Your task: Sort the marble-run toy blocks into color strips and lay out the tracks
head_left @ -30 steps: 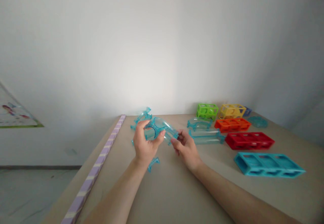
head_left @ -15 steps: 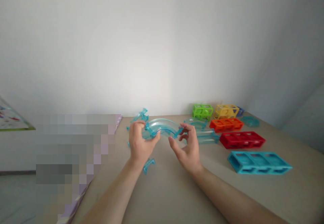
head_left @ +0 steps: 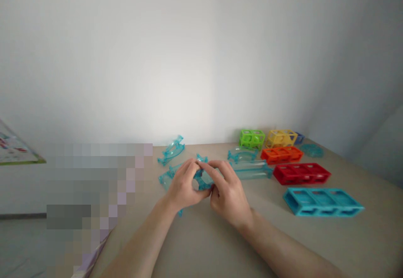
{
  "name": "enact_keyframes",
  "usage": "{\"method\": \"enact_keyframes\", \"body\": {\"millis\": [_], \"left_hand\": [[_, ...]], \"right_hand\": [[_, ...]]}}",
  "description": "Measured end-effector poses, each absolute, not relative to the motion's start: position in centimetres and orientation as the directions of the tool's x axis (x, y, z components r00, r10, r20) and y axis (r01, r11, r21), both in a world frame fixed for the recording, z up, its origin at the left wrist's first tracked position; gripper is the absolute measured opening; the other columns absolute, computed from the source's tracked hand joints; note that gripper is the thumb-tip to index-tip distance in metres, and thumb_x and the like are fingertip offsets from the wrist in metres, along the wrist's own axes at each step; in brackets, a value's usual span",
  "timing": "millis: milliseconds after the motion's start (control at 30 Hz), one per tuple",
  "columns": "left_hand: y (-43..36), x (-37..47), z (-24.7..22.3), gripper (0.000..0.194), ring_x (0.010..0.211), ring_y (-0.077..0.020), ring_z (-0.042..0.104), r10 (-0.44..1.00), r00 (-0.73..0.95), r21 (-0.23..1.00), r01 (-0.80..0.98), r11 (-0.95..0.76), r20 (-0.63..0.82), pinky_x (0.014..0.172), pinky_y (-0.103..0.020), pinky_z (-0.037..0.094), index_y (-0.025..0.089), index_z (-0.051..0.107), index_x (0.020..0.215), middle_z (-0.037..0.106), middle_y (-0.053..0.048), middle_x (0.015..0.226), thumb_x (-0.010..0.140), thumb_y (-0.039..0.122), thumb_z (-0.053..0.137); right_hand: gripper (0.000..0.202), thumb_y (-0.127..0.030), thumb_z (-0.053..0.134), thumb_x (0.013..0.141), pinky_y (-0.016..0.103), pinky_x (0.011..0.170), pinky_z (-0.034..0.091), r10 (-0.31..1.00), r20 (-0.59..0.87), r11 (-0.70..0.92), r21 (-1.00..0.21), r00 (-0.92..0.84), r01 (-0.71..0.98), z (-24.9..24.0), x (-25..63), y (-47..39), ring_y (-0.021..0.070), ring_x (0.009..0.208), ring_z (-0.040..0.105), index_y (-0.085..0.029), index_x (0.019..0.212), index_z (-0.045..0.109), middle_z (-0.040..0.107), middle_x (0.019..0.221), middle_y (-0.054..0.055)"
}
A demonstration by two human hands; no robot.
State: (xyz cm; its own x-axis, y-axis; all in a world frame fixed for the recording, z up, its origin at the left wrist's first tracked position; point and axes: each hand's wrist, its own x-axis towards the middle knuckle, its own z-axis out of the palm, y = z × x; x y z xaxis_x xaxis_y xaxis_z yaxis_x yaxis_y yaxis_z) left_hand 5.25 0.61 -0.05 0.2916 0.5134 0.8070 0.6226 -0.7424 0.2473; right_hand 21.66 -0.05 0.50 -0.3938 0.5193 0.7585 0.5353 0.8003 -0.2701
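Between my two hands is a translucent blue track piece, partly hidden by the fingers. My left hand is closed on its left side, thumb below and fingers on top. My right hand grips it from the right, its fingertips meeting those of the left. More clear blue track pieces lie on the table behind my left hand, and a small blue end shows beneath it. Long straight clear pieces lie just beyond my right hand.
On the table at the right are a light blue frame block, a red one, an orange one, a green one and a yellow one. A curved clear piece lies near the wall.
My hands have come together and lower. The curved piece held before has turned and is now mostly covered; my right fingers, spread before, have closed on it. Pieces behind now show more.
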Motion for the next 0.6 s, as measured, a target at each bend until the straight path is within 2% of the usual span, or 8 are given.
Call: {"method": "enact_keyframes", "body": {"millis": [100, 167, 233, 300, 467, 533, 600], "left_hand": [[0.3, 4.9, 0.4, 0.019, 0.079, -0.0216, 0.054, 0.567, 0.394, 0.284, 0.579, -0.764, 0.724, 0.073, -0.037, 0.047, 0.020, 0.050, 0.086, 0.057, -0.006, 0.081, 0.077, 0.034, 0.060], [0.3, 4.6, 0.6, 0.014, 0.073, -0.0200, 0.053, 0.572, 0.436, 0.314, 0.531, -0.787, 0.695, 0.071, -0.036, 0.045, 0.020, 0.051, 0.078, 0.057, -0.005, 0.074, 0.083, 0.033, 0.051], [0.4, 4.4, 0.5, 0.018, 0.068, -0.0182, 0.052, 0.566, 0.408, 0.341, 0.503, -0.794, 0.716, 0.069, -0.035, 0.042, 0.020, 0.050, 0.071, 0.056, -0.004, 0.068, 0.087, 0.028, 0.046], [0.6, 4.3, 0.3, 0.020, 0.065, -0.0171, 0.050, 0.566, 0.350, 0.362, 0.499, -0.787, 0.747, 0.068, -0.034, 0.041, 0.020, 0.048, 0.068, 0.054, -0.003, 0.064, 0.087, 0.023, 0.047], [0.8, 4.2, 0.0, 0.021, 0.063, -0.0161, 0.048, 0.549, 0.307, 0.366, 0.489, -0.792, 0.777, 0.065, -0.033, 0.038, 0.019, 0.046, 0.065, 0.052, -0.002, 0.062, 0.085, 0.017, 0.052], [0.8, 4.1, -0.1, 0.021, 0.062, -0.0158, 0.047, 0.534, 0.298, 0.356, 0.485, -0.799, 0.791, 0.064, -0.033, 0.038, 0.019, 0.046, 0.064, 0.052, -0.002, 0.062, 0.084, 0.015, 0.052], [0.8, 4.1, -0.1, 0.021, 0.061, -0.0157, 0.047, 0.519, 0.285, 0.344, 0.489, -0.802, 0.806, 0.064, -0.033, 0.037, 0.019, 0.046, 0.064, 0.051, -0.001, 0.061, 0.084, 0.014, 0.052]], "right_hand": [[0.066, 0.001, 0.046, 0.067, 0.040, 0.088, 0.040, 0.625, 0.608, 0.727, -0.225, -0.489, 0.649, 1.1, 21.8, -0.2, 0.0262, 0.101, 0.052, -0.020, 0.130, 0.051, 0.058, 0.111, 0.010], [0.056, 0.000, 0.047, 0.068, 0.040, 0.085, 0.041, 0.715, 0.460, 0.653, -0.170, -0.527, 0.738, 1.4, 22.1, -0.2, 0.0275, 0.099, 0.053, -0.020, 0.120, 0.057, 0.060, 0.103, 0.010], [0.043, 0.000, 0.047, 0.070, 0.041, 0.083, 0.041, 0.783, 0.311, 0.593, -0.110, -0.539, 0.798, 1.5, 22.6, -0.3, 0.0286, 0.097, 0.055, -0.019, 0.105, 0.063, 0.061, 0.099, 0.012], [0.036, 0.000, 0.046, 0.072, 0.045, 0.088, 0.040, 0.824, 0.206, 0.549, -0.054, -0.528, 0.834, 1.4, 23.2, -0.3, 0.0295, 0.098, 0.056, -0.018, 0.097, 0.064, 0.062, 0.098, 0.013], [0.035, -0.004, 0.047, 0.076, 0.064, 0.102, 0.021, 0.874, 0.139, 0.462, 0.058, -0.465, 0.885, 1.3, 24.5, -0.7, 0.0348, 0.104, 0.056, -0.014, 0.104, 0.065, 0.063, 0.100, 0.017], [0.039, -0.007, 0.052, 0.074, 0.067, 0.104, 0.016, 0.863, 0.137, 0.484, 0.056, -0.486, 0.874, 1.5, 24.7, -1.0, 0.0363, 0.106, 0.055, -0.014, 0.109, 0.065, 0.062, 0.104, 0.018], [0.043, -0.006, 0.053, 0.071, 0.067, 0.105, 0.013, 0.840, 0.176, 0.521, 0.004, -0.513, 0.854, 1.8, 24.5, -1.2, 0.0353, 0.109, 0.053, -0.016, 0.111, 0.065, 0.061, 0.109, 0.017]]}}
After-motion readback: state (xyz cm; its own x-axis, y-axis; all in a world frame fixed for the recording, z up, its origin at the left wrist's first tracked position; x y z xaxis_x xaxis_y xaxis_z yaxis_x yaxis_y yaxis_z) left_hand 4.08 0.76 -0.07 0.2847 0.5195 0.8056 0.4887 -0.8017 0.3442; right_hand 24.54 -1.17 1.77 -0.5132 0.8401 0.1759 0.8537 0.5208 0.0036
